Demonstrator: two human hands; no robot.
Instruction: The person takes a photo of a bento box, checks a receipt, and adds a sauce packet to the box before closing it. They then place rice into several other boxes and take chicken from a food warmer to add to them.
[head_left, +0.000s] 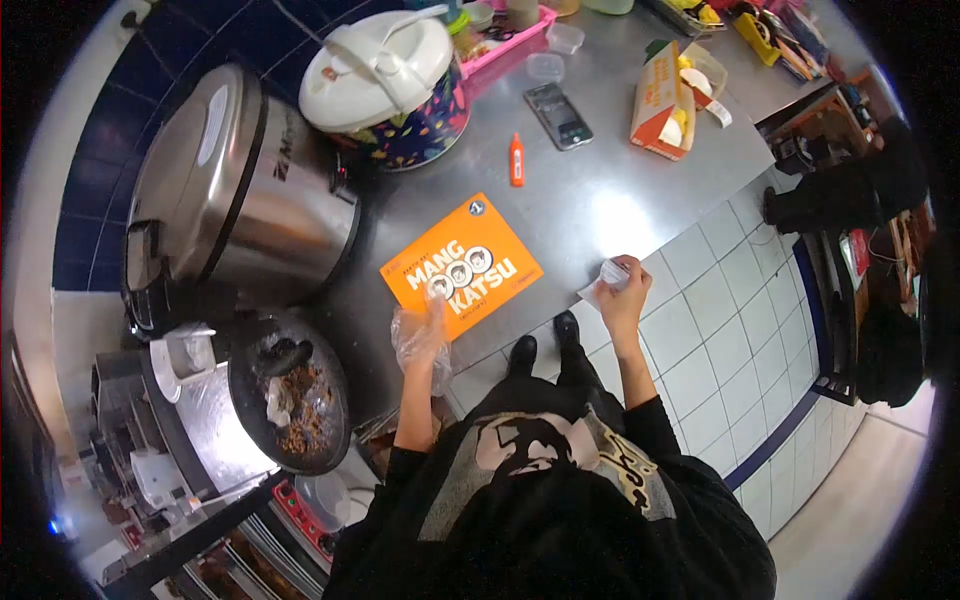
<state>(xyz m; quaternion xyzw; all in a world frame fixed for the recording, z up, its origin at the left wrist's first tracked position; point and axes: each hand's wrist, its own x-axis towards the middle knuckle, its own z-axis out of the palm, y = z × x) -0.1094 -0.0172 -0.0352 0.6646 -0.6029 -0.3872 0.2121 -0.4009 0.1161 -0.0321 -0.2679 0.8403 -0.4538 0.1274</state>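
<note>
An orange box [500, 240] with "MANG KATSU" printed on it lies on the steel counter [400, 215]. My left hand [422, 335], in a clear plastic glove, rests at the box's near left edge; whether its fingers grip anything is hard to make out. Bare and closed, my right hand [624, 290] holds a small clear plastic cup [613, 273] at the counter's front edge, to the right of the box. Some pale paper shows under that hand. Beyond the box lies an orange marker [517, 160].
At left stand a large steel cooker [285, 190] and a patterned jug [430, 125] with a white lid. A pan [325, 375] of food scraps sits below them. Farther back are a phone [558, 116], an open food box [655, 100] and a pink tray [510, 42]. A person [850, 190] stands at right.
</note>
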